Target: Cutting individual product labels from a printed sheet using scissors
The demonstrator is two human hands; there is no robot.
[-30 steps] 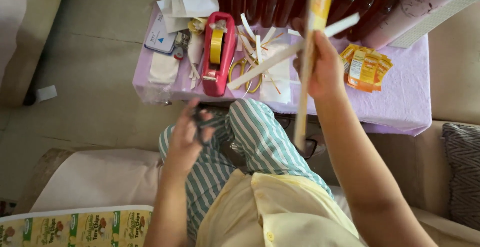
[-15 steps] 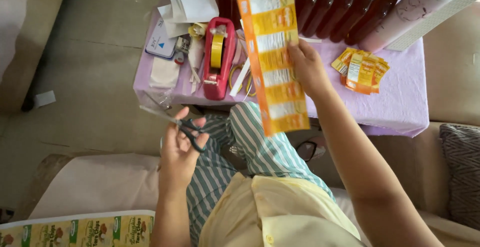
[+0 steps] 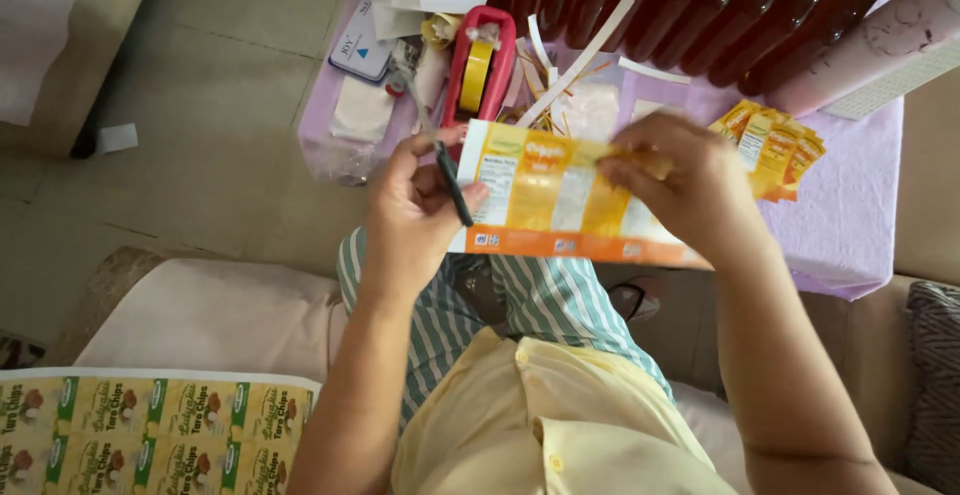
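Half a second ago the label strip hung upright from the right hand alone, left hand low over the lap with the scissors; now the label strip (image 3: 560, 200) lies flat, crosswise, and both hands have come up to meet on it.

Left to right: the printed label sheet (image 3: 150, 420) lies at the lower left on the cushion, well apart from the work. Bare floor (image 3: 200, 105) runs along the left of the bench, open room there. The left hand (image 3: 415, 205) has its grip clenched on the dark scissors (image 3: 445, 170), blades pointing up and away, and its fingers also touch the strip's left end. The bench (image 3: 850, 225), under a lilac cloth, has its near edge just behind the strip; the strip hangs off that edge over the striped lap. The red tape dispenser (image 3: 478, 65) stands just beyond the left hand, paper offcuts (image 3: 580, 55) beside it. The right hand (image 3: 690, 185) pinches the strip's right end from above, grip closed on it. The row of dark bottles (image 3: 690, 5) crowds the far edge. The orange sachets (image 3: 775, 145) lie just right of the right hand, near but not touching.
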